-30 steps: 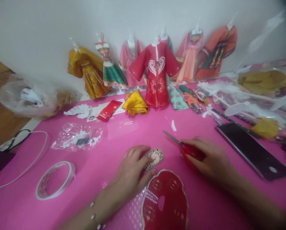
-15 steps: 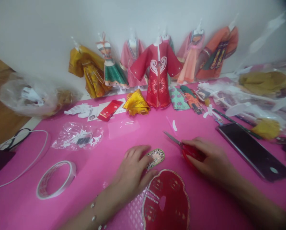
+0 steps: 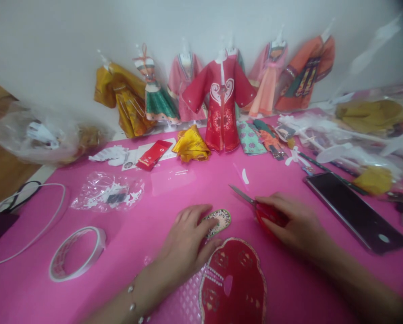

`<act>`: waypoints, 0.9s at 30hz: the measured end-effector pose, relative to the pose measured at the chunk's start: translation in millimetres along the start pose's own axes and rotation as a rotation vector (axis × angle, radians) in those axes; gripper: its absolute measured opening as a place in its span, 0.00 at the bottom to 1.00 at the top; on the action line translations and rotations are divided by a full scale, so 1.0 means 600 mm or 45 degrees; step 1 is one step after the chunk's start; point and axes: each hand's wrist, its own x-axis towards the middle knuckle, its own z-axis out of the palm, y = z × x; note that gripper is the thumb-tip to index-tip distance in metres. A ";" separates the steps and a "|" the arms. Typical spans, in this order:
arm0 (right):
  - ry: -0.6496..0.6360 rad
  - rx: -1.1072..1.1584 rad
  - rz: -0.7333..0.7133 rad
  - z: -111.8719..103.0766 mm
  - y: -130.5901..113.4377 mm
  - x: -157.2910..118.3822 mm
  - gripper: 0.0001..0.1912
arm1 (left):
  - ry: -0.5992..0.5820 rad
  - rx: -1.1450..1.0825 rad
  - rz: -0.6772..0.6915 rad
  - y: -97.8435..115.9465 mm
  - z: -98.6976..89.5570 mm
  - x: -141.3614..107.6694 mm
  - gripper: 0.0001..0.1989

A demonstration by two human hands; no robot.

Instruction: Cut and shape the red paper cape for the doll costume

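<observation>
My right hand [image 3: 284,220] is closed round the red handles of a pair of scissors [image 3: 243,194]. The blades lie nearly together and point up and left over the pink surface. My left hand [image 3: 187,236] rests on the table with its fingers spread. Its index finger lies on a small oval piece [image 3: 223,218] with a sparkly, speckled top and a greenish rim, covering the left end of it. Just below, near my left thumb, is a red collar-shaped fabric piece [image 3: 237,270] with a beaded edge and a keyhole opening, partly on bubble wrap [image 3: 179,297].
Small dresses on stands, among them a red robe [image 3: 221,103], line the wall. A phone [image 3: 356,213] lies on the right below plastic-wrapped items [image 3: 366,135]. To the left are a tape roll [image 3: 78,254], a bag of white pieces [image 3: 110,192] and a white cable [image 3: 57,211].
Both hands keep the same places and holds. The whole view has shifted very slightly, with everything a little further left.
</observation>
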 end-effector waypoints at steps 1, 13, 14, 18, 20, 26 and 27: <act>0.004 -0.002 -0.005 0.000 0.000 0.000 0.15 | 0.000 -0.003 0.004 -0.001 0.001 0.000 0.13; 0.008 -0.028 -0.028 0.001 0.004 -0.001 0.15 | 0.002 -0.019 0.004 -0.001 -0.001 -0.002 0.09; 0.007 -0.031 -0.029 0.001 0.004 0.000 0.15 | 0.009 -0.021 -0.002 -0.001 -0.001 -0.002 0.09; -0.002 -0.027 -0.029 0.001 0.004 0.000 0.15 | -0.009 -0.004 -0.010 -0.002 0.000 -0.001 0.13; 0.000 -0.025 -0.027 0.001 0.003 0.000 0.15 | -0.032 0.006 0.018 -0.001 0.000 0.001 0.15; 0.007 -0.027 -0.020 0.001 0.002 0.000 0.15 | 0.004 0.011 0.030 -0.001 0.000 0.000 0.11; 0.008 -0.033 -0.022 0.001 0.002 0.000 0.15 | 0.022 0.014 0.014 -0.002 -0.001 -0.001 0.09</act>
